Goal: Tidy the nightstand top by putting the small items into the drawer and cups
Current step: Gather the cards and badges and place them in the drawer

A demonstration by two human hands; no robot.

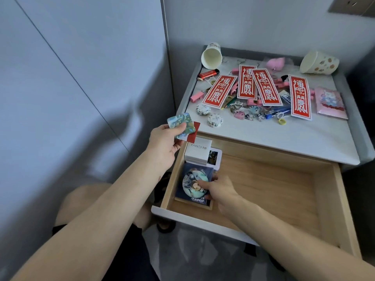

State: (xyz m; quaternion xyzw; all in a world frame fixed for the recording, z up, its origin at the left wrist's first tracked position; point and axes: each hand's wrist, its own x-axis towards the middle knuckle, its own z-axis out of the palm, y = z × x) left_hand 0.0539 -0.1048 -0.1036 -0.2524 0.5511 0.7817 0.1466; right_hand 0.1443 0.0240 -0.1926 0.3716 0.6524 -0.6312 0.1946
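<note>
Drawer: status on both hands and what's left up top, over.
Left hand holds square card above drawer. Right hand on round badge inside. Nightstand top cluttered; both cups tipped over.

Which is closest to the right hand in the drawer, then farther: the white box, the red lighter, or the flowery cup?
From the right hand:
1. White box, just behind it in the drawer.
2. Red lighter, nightstand's back left.
3. Flowery cup, tipped over, back right corner.

Bare forearms (105,205), dark shorts (129,258)

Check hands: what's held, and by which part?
Left hand pinches square card by its lower-left corner. Right hand presses on round badge in drawer; grip unclear.
</note>
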